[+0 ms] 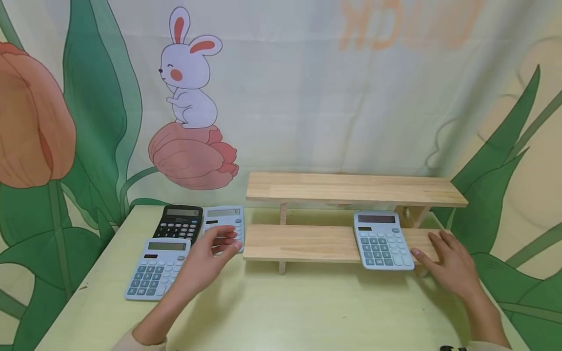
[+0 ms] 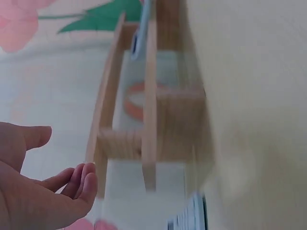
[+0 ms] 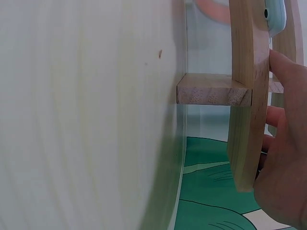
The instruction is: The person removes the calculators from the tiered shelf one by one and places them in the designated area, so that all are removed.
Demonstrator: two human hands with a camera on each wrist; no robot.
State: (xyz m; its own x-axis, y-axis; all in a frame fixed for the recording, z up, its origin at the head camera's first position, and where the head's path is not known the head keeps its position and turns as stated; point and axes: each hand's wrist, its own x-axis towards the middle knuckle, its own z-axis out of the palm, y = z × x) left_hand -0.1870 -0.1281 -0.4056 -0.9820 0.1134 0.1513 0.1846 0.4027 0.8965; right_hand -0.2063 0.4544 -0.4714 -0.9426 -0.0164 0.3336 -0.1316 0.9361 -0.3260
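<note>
On the lower board of a two-tier wooden shelf lies a light blue calculator, its front edge overhanging the board. My right hand rests on the right end of that board, thumb near the calculator's edge; the right wrist view shows the fingers spread along the wood. My left hand hovers with loosely bent fingers and nothing in them. Behind it lies a second light blue calculator, partly hidden by the fingers. To its left are a black calculator and, nearer me, another light blue calculator.
The upper board of the shelf runs above and behind the lower one. The shelf stands on a pale yellow-green table. At the back hangs a curtain printed with a rabbit and tulips.
</note>
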